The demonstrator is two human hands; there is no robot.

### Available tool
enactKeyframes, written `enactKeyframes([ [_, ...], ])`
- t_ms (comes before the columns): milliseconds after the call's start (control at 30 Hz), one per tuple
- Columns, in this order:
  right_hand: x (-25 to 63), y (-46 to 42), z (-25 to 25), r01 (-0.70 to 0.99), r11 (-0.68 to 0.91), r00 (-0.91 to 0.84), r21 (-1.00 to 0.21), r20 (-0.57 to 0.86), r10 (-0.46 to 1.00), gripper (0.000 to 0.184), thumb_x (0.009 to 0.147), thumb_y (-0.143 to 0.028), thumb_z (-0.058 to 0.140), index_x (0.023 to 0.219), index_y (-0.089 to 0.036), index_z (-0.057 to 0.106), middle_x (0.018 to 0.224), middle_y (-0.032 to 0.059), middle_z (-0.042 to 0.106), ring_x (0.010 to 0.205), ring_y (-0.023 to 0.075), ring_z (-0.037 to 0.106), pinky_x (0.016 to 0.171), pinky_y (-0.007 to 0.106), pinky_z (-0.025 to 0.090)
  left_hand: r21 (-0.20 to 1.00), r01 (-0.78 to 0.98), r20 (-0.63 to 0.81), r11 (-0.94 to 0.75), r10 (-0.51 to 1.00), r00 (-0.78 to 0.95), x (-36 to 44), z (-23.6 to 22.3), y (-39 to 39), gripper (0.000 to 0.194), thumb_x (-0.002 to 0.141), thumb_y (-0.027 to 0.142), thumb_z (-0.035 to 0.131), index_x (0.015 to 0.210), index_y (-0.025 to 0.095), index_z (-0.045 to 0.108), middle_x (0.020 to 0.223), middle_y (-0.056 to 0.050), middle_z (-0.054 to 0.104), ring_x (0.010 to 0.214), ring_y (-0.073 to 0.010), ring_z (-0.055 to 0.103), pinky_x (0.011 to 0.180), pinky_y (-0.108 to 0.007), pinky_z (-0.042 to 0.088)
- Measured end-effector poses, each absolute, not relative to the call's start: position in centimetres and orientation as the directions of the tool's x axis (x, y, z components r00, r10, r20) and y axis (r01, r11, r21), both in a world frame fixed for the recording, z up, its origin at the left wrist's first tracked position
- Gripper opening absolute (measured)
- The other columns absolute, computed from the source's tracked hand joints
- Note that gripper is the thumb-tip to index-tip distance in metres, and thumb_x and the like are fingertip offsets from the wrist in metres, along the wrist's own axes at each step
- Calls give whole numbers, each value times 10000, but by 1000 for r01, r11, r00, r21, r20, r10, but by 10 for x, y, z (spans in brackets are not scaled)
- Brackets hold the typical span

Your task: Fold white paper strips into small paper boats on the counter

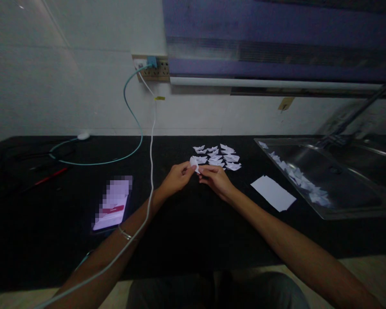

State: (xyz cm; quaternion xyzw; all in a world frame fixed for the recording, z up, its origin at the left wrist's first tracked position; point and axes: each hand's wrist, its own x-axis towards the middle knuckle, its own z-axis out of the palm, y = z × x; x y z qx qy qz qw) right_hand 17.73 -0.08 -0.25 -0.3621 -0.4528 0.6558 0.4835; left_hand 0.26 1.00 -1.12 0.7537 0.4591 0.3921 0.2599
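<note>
Between my two hands is a small folded piece of white paper [194,164]. My left hand [178,177] pinches its left side, and my right hand [216,179] grips its right edge with thumb and fingers. Just beyond them, several folded paper boats [225,158] stand in rough rows on the black counter [193,231]. To the right of my right hand lies a stack of blank white paper [273,193]. Fingers cover part of the held paper, so its exact fold cannot be made out.
More paper boats [304,180] line the rim of a steel sink [347,180] at right. A lit phone [113,204] lies left of my left forearm. A white cable [151,154] crosses over that forearm from a wall socket [162,69]; a teal cable [125,92] loops behind.
</note>
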Motion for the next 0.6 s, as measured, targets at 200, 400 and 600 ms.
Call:
enactKeyframes([
  [200,179,0,-4,-332,-105,-321,-937,8,947,210,656,-303,796,833,-193,779,792,27,672,702,121,561,635,253,479,744,481,336,-464,882,330,3,-15,11,343,986,428,363,818,181,531,713,14,543,644,-122,487,594,-231,369],
  [400,181,5,-9,-209,76,-300,-975,138,944,247,732,-431,761,803,-195,769,753,26,668,695,145,581,643,280,493,704,498,350,-506,858,376,2,-14,9,322,1001,403,338,814,190,492,729,17,527,653,-120,483,623,-244,365],
  [600,184,5,-6,-124,176,-321,-977,207,924,309,783,-479,696,694,-184,715,717,28,651,645,145,576,642,290,493,672,496,350,-550,826,442,1,-13,9,298,1005,365,305,818,199,467,734,12,522,654,-129,479,635,-259,356],
])
